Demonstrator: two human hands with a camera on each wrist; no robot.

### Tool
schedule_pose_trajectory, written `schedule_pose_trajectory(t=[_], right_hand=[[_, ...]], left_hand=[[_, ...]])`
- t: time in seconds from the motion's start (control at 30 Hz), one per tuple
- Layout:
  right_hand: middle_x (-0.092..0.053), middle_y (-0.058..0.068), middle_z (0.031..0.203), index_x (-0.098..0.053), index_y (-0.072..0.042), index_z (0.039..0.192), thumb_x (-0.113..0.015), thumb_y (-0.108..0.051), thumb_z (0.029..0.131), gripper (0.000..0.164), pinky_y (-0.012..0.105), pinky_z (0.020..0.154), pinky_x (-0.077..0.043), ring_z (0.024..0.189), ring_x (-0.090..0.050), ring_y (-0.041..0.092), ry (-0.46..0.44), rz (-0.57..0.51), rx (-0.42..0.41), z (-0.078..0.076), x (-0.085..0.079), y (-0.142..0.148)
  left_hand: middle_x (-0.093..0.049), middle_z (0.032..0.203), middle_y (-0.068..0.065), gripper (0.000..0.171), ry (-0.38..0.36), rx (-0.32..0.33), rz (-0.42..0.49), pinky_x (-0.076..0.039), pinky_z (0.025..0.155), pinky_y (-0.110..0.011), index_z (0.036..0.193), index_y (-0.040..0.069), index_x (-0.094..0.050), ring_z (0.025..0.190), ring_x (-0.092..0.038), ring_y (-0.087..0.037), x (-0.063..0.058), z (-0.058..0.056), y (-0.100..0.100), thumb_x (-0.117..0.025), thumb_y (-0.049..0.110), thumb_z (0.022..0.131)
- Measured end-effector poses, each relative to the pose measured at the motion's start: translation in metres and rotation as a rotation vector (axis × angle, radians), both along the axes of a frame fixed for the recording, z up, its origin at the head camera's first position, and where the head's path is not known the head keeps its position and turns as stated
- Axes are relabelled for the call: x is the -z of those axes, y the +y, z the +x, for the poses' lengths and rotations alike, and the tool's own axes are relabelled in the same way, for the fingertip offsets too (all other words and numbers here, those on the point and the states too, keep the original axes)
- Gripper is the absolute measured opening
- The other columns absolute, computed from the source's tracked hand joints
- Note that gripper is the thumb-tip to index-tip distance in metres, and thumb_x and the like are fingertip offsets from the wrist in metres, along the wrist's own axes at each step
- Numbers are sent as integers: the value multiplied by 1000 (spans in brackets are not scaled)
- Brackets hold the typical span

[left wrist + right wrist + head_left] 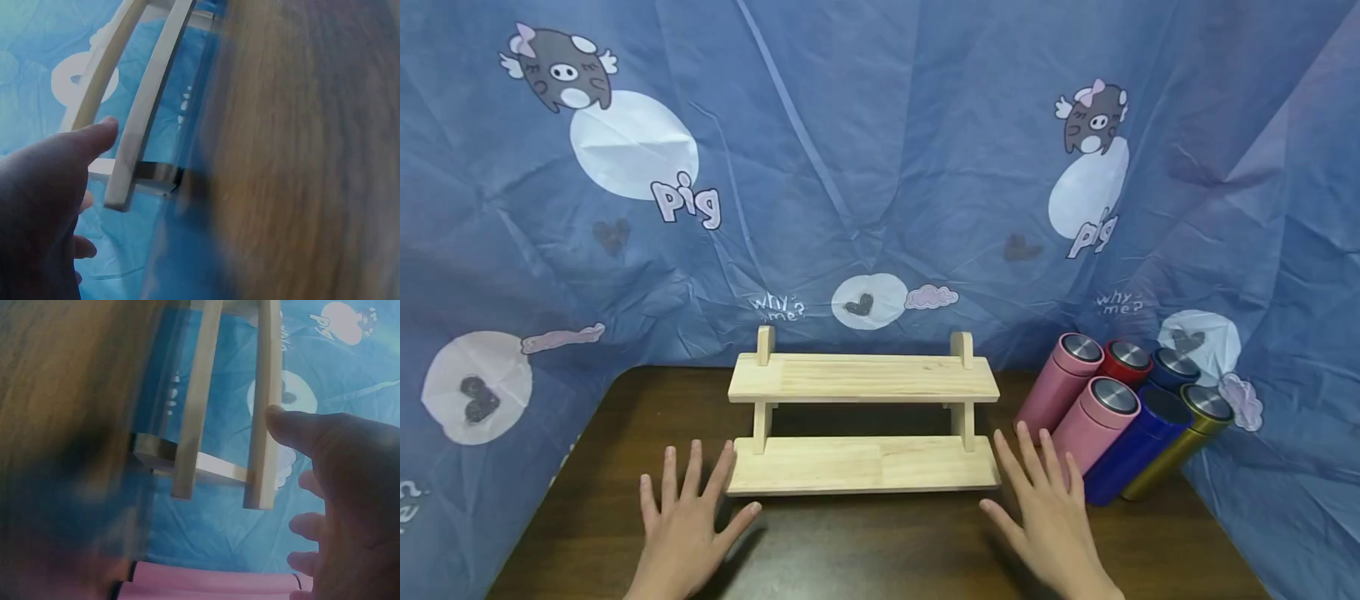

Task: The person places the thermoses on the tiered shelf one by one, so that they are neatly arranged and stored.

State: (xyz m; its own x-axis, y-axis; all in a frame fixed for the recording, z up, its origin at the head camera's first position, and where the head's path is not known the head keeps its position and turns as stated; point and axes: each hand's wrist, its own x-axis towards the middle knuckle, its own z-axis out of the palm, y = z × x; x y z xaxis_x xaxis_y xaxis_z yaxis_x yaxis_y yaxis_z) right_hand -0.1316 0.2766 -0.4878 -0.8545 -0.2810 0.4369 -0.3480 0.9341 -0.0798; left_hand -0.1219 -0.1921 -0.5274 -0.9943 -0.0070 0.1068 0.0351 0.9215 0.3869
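Note:
A two-tier rack of pale wood (865, 379) stands at the middle of the dark table. My left hand (688, 525), fingers spread and straight, is just off the rack's left end and holds nothing. On the other side my right hand (1048, 517) is likewise spread, near the rack's right end and in front of a pink thermos bottle (1093, 417). Whether its fingertips touch that bottle I cannot tell. Both wrist views show the rack's planks, with the left thumb (103, 134) and the right thumb (287, 425) appearing in front of them.
Several thermos bottles stand grouped at the right: another pink one (1063, 379), a red one (1127, 358), a dark blue one (1174, 367), a bright blue one (1138, 450) and a gold one (1172, 446). A blue printed cloth (865, 167) hangs behind the brown table (850, 550).

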Motion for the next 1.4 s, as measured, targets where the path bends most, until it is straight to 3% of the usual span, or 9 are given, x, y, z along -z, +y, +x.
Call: schedule_pose_trajectory(t=[0.1, 0.23, 0.33, 0.4, 0.7, 0.9, 1.03, 1.23, 1.4], right_hand=[[-38, 22, 177, -40, -24, 173, -87, -43, 91, 97, 81, 120, -24, 159, -32, 53, 49, -8, -14, 0, -6, 0], [-41, 23, 174, -43, -21, 172, -63, -61, 108, 78, 81, 119, -24, 157, -35, 53, 121, -57, -44, -1, -16, 2], [-44, 23, 173, -48, -18, 169, -36, -75, 112, 81, 80, 120, -24, 156, -37, 53, 175, -102, -69, -3, -23, 5], [-45, 22, 172, -50, -17, 167, -35, -74, 112, 82, 80, 121, -23, 155, -39, 52, 204, -131, -76, -3, -28, 7], [-59, 25, 158, -65, -7, 152, -54, -62, 112, 69, 66, 126, -26, 142, -52, 51, 453, -314, -90, -11, -48, 21], [-65, 32, 146, -71, 4, 139, -64, -54, 107, 67, 58, 123, -31, 129, -57, 58, 650, -434, -38, -21, -63, 38], [-65, 31, 147, -71, 3, 140, -66, -54, 105, 67, 56, 117, -33, 128, -56, 61, 691, -488, 13, -28, -70, 52], [-66, 29, 146, -72, 0, 141, -73, -39, 98, 58, 57, 116, -34, 132, -56, 59, 741, -565, 67, -41, -73, 76], [-64, 31, 148, -71, 1, 141, -71, -47, 100, 63, 61, 118, -32, 138, -53, 58, 736, -594, 130, -47, -75, 91]], left_hand=[[-18, 175, -42, 98, -21, 7, 73, 3, 119, -91, 176, 17, -29, 161, -3, -70, 4, -3, 2, -64, 72, 103], [-20, 173, -45, 93, -41, 13, 162, -2, 118, -92, 178, 19, -24, 158, -9, -73, 13, -3, 4, -60, 66, 107], [-23, 171, -47, 90, -53, 6, 209, -4, 118, -91, 178, 17, -22, 157, -15, -74, 18, -3, 6, -58, 63, 110], [-26, 169, -47, 89, -62, -4, 233, -4, 119, -90, 178, 17, -21, 156, -18, -73, 21, -3, 8, -56, 63, 111], [-39, 172, -32, 71, 104, 11, 408, -7, 123, -87, 173, 8, -35, 155, -30, -69, 31, -3, 12, -58, 42, 116], [-39, 173, -30, 65, 128, 20, 469, -5, 125, -86, 172, 7, -37, 154, -31, -69, 34, -5, 14, -56, 37, 117], [-38, 172, -31, 64, 119, 9, 458, -5, 125, -85, 172, 9, -35, 154, -30, -70, 33, -6, 14, -54, 38, 118], [-38, 173, -30, 64, 100, -6, 448, -6, 125, -84, 172, 10, -34, 155, -30, -68, 32, -6, 14, -54, 39, 118], [-40, 172, -30, 63, 117, 2, 441, -9, 124, -84, 172, 10, -35, 154, -32, -68, 34, -6, 14, -55, 37, 118]])
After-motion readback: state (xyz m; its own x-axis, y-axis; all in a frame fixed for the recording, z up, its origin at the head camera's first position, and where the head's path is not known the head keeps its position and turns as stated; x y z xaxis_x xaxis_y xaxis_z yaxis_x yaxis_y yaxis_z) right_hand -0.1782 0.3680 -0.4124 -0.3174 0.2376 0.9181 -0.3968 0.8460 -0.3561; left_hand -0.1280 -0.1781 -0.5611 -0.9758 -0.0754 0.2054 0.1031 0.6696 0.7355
